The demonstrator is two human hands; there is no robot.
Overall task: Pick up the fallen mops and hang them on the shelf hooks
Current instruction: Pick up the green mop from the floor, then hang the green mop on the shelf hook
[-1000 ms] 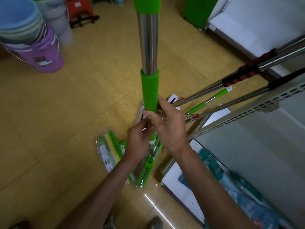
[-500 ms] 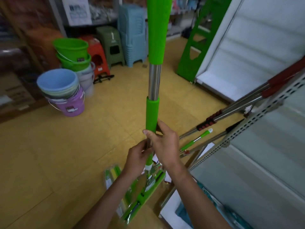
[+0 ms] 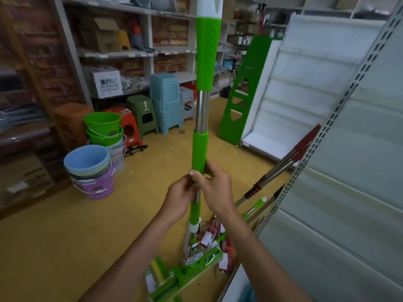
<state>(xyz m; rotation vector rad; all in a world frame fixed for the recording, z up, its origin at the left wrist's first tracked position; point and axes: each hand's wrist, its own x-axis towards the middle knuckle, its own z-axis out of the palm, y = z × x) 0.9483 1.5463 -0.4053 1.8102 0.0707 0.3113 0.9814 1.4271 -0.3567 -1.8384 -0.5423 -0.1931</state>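
Upright mop (image 3: 199, 149) left of perforated grey shelf post (image 3: 349, 92), shiny steel tube, dimpled green sleeves, clasped by left hand (image 3: 182, 198) and right hand (image 3: 216, 188), red-gripped steel mops (image 3: 253, 190) leaning against post

The yellow-tan floor (image 3: 65, 236) lies in dim, even light. Along the far side stand grey racks (image 3: 135, 53) loaded with cardboard boxes (image 3: 104, 33) and other goods; at their foot are stacked plastic stools (image 3: 165, 103) in blue, green and red, with stacked buckets (image 3: 96, 186) nearer on the left and a green stand (image 3: 237, 101) leaning to the right of the stools. On the right a pale shelf unit (image 3: 349, 192) with a perforated upright (image 3: 340, 105) rises close by, and a white panelled unit (image 3: 305, 83) stands beyond it.
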